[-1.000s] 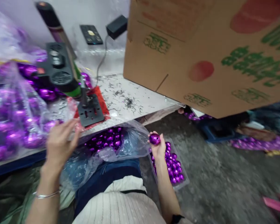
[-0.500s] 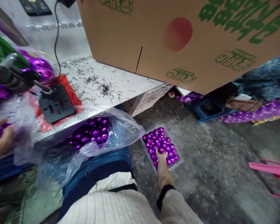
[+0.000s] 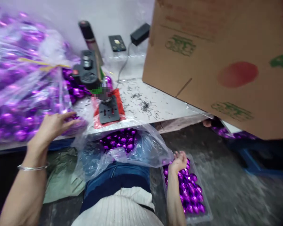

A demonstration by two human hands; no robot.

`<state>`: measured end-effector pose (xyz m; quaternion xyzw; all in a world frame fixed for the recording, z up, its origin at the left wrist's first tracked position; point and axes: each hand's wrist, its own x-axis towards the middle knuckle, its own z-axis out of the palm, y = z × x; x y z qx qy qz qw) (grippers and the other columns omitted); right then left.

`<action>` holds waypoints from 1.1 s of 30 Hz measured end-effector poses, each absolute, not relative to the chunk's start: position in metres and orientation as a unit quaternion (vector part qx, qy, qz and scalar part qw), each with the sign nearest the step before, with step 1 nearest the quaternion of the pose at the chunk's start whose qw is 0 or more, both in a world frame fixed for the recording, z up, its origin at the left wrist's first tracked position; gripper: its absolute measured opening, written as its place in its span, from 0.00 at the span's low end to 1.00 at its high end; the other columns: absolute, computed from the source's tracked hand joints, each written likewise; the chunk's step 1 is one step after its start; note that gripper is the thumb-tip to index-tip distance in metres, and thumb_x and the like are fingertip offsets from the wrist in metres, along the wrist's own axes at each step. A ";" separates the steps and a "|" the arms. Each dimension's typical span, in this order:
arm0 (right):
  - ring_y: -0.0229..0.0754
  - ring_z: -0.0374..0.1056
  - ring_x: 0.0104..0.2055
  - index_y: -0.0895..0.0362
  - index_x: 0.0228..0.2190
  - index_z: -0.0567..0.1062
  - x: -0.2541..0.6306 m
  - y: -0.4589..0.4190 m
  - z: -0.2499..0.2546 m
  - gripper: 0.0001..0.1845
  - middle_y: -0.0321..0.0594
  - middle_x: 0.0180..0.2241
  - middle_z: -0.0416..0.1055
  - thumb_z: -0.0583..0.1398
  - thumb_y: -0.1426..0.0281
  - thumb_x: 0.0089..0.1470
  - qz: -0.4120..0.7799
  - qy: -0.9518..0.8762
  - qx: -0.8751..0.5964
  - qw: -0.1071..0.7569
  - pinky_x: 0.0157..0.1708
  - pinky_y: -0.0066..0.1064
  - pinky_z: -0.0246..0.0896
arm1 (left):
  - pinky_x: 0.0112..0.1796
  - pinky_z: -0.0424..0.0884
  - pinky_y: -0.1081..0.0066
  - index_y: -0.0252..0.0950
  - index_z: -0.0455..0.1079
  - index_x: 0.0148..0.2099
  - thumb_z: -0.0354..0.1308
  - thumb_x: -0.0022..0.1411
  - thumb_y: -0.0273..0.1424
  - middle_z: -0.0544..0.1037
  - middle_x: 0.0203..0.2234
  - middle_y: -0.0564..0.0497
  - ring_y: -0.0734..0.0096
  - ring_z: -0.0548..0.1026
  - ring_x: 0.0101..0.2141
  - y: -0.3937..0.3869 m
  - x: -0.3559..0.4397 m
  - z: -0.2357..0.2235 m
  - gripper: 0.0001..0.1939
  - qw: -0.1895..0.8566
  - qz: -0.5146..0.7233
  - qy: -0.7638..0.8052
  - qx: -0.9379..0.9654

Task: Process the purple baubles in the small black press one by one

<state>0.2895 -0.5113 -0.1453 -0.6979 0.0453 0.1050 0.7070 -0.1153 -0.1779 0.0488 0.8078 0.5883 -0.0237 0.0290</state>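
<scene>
On the left, my left hand [image 3: 52,126] reaches over the bench edge, thumb and fingers around a shiny purple ball [image 3: 72,118] that is partly hidden and blurred. My right hand [image 3: 179,162] is above a clear plastic tray [image 3: 210,213] of purple balls [image 3: 191,191], its fingers loosely curled and apart, with no ball visible in it. Between the hands, a black and green power tool [image 3: 91,70] stands over a slotted black plate [image 3: 109,111] on red film [image 3: 120,103]. A clear plastic bag [image 3: 153,146] in my lap holds several purple balls [image 3: 122,139].
Bulging bags of purple balls [image 3: 16,91] fill the left of the bench. A large cardboard box [image 3: 202,62] overhangs the right side. Black shavings [image 3: 145,106] litter the white bench [image 3: 159,99]. A blue stool [image 3: 252,161] stands on the floor.
The right hand brought a ball down to the tray and has come up without a visible ball. The left hand moved left to a ball at the bench edge. The view has swung.
</scene>
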 end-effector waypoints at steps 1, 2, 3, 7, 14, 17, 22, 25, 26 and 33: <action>0.45 0.76 0.47 0.57 0.55 0.71 0.286 -0.494 -0.132 0.26 0.47 0.51 0.75 0.58 0.53 0.64 0.097 0.026 -0.696 0.711 0.47 0.44 0.77 | 0.48 0.68 0.63 0.38 0.78 0.54 0.51 0.65 0.58 0.83 0.29 0.53 0.59 0.80 0.38 -0.178 -0.111 0.046 0.33 0.033 -0.014 0.568 0.822; 0.44 0.77 0.44 0.57 0.54 0.72 0.280 -0.478 -0.117 0.26 0.46 0.49 0.76 0.59 0.52 0.63 0.081 -0.003 -0.695 0.714 0.45 0.43 0.78 | 0.51 0.67 0.59 0.38 0.77 0.54 0.54 0.65 0.57 0.84 0.34 0.51 0.56 0.80 0.42 -0.180 -0.108 0.042 0.32 0.032 -0.003 0.546 0.837; 0.43 0.78 0.39 0.58 0.52 0.73 0.271 -0.463 -0.101 0.25 0.46 0.45 0.78 0.59 0.53 0.63 0.041 -0.062 -0.702 0.709 0.41 0.41 0.78 | 0.53 0.66 0.55 0.38 0.77 0.55 0.58 0.63 0.56 0.85 0.39 0.49 0.52 0.79 0.46 -0.183 -0.107 0.038 0.30 0.029 0.001 0.526 0.850; 0.38 0.77 0.28 0.56 0.44 0.79 0.219 -0.409 -0.037 0.12 0.40 0.33 0.81 0.60 0.64 0.64 0.046 -0.390 -0.644 0.656 0.31 0.32 0.77 | 0.55 0.65 0.46 0.40 0.75 0.55 0.69 0.57 0.47 0.85 0.42 0.41 0.42 0.77 0.50 -0.192 -0.105 0.023 0.28 0.008 -0.010 0.513 0.858; 0.38 0.80 0.33 0.54 0.52 0.76 0.140 -0.341 0.012 0.21 0.40 0.34 0.83 0.56 0.80 0.62 0.118 -0.709 -0.422 0.553 0.34 0.29 0.78 | 0.56 0.71 0.52 0.42 0.67 0.64 0.63 0.61 0.49 0.78 0.57 0.43 0.49 0.76 0.55 -0.215 -0.094 0.024 0.32 0.163 0.271 0.573 0.756; 0.39 0.80 0.36 0.53 0.53 0.75 0.125 -0.333 0.013 0.20 0.41 0.35 0.82 0.56 0.79 0.63 0.147 -0.701 -0.423 0.555 0.36 0.30 0.78 | 0.55 0.75 0.56 0.42 0.63 0.66 0.62 0.63 0.48 0.75 0.60 0.44 0.53 0.77 0.56 -0.245 -0.076 0.023 0.33 0.249 0.397 0.584 0.663; 0.38 0.79 0.38 0.54 0.59 0.71 0.116 -0.331 0.009 0.21 0.47 0.49 0.79 0.56 0.66 0.66 0.333 -0.577 -0.511 0.544 0.37 0.29 0.77 | 0.53 0.79 0.60 0.43 0.61 0.68 0.64 0.63 0.44 0.75 0.60 0.44 0.56 0.80 0.53 -0.280 -0.037 0.009 0.34 0.414 0.427 0.529 0.605; 0.37 0.78 0.36 0.54 0.57 0.73 0.117 -0.326 0.003 0.23 0.44 0.46 0.80 0.57 0.58 0.65 0.426 -0.492 -0.540 0.533 0.36 0.28 0.76 | 0.58 0.75 0.57 0.42 0.62 0.68 0.61 0.66 0.42 0.73 0.63 0.42 0.54 0.77 0.58 -0.285 -0.028 0.005 0.31 0.457 0.413 0.487 0.619; 0.37 0.77 0.35 0.54 0.56 0.74 0.118 -0.324 0.001 0.24 0.43 0.44 0.81 0.59 0.56 0.64 0.445 -0.474 -0.542 0.533 0.35 0.28 0.76 | 0.60 0.73 0.56 0.43 0.63 0.68 0.60 0.68 0.41 0.72 0.64 0.42 0.54 0.75 0.61 -0.285 -0.028 0.004 0.29 0.461 0.411 0.475 0.627; 0.46 0.78 0.49 0.53 0.58 0.73 0.126 -0.319 -0.001 0.31 0.45 0.49 0.80 0.63 0.50 0.59 0.510 -0.395 -0.557 0.523 0.49 0.36 0.77 | 0.69 0.58 0.51 0.46 0.66 0.69 0.60 0.69 0.39 0.61 0.72 0.44 0.53 0.59 0.71 -0.304 -0.025 -0.008 0.28 0.488 0.406 0.417 0.650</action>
